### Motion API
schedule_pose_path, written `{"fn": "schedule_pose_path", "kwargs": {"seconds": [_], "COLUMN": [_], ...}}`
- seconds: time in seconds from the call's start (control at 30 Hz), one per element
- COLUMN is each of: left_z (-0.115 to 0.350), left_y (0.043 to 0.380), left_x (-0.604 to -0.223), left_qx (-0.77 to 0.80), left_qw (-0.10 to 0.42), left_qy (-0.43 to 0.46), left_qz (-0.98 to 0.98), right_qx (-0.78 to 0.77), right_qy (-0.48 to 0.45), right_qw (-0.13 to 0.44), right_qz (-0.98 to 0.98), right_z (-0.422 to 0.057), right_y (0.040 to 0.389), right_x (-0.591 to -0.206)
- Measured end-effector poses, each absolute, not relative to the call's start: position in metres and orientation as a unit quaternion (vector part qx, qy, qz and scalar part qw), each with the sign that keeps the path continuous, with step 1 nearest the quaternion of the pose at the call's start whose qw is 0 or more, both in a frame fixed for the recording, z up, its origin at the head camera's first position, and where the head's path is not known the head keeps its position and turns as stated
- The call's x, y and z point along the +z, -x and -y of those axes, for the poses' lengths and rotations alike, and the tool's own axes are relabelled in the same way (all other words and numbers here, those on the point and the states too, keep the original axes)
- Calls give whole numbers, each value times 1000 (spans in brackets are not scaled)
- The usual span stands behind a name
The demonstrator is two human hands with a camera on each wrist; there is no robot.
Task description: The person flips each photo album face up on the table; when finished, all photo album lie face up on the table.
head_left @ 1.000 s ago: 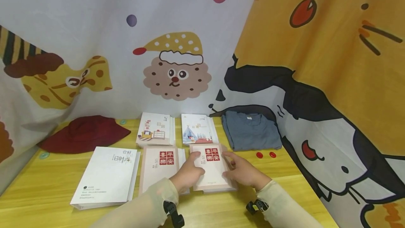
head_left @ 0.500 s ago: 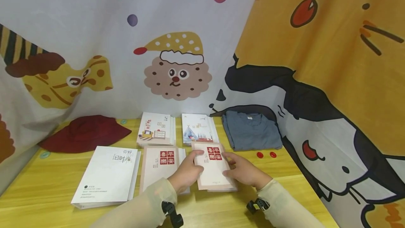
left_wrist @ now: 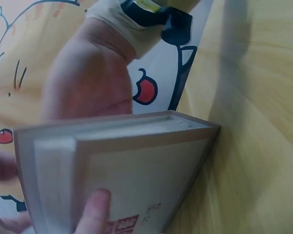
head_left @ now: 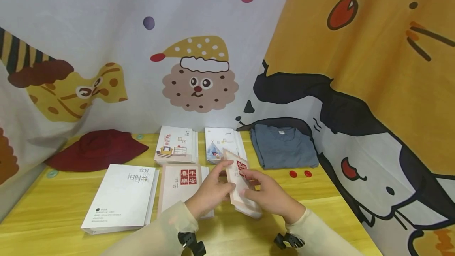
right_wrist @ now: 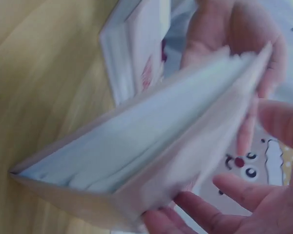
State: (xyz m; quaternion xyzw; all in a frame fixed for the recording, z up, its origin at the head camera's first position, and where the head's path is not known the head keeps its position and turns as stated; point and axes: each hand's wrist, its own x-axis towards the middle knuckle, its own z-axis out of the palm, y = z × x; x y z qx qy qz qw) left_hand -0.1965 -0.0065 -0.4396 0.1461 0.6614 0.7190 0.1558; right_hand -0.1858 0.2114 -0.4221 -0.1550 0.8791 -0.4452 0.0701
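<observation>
A cream book (head_left: 236, 191) with a red four-character block on its cover is tilted between the two hands. My left hand (head_left: 211, 189) grips its left side, and its thumb (left_wrist: 95, 212) lies on the cover in the left wrist view. On the opposite side my right hand (head_left: 271, 196) holds the book, its fingers (right_wrist: 200, 212) against the cover in the right wrist view. There the book's pages (right_wrist: 136, 131) show spread between the covers. A matching book (head_left: 175, 196) lies flat just left of the hands.
A large white book (head_left: 119, 196) lies at the left. Behind are two illustrated books (head_left: 175, 143), a dark red hat (head_left: 96, 149) and a folded grey-blue shirt (head_left: 282, 147). Red discs (head_left: 293, 174) lie before the shirt on the wooden table (head_left: 320, 216). Printed curtains hang behind.
The book has gone from lying nearly flat to standing tilted, its cover turned steeply. Both hands have shifted with it and drawn closer together. The other things stay in place.
</observation>
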Motion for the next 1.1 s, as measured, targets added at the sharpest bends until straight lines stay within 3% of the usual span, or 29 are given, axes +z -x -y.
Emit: {"fn": "schedule_pose_path", "kwargs": {"seconds": [0.27,0.57,0.7,0.93,1.1], "left_z": [10,13,10,9,12], "left_y": [191,193,195,200,202], "left_x": [-443,-451,-452,-461,-467], "left_qx": [716,676,640,605,575], "left_qw": [171,194,204,222,228], "left_qy": [-232,-303,-328,-326,-279], "left_qz": [-636,-643,-665,-692,-735], "right_qx": [-595,-650,-639,-490,-421], "right_qy": [144,118,101,61,38], "right_qw": [155,177,156,58,52], "right_qz": [-776,-729,-747,-868,-905], "right_z": [-212,-220,-222,-227,-236], "right_y": [170,174,177,180,185], "right_x": [-395,-391,-396,-409,-422]}}
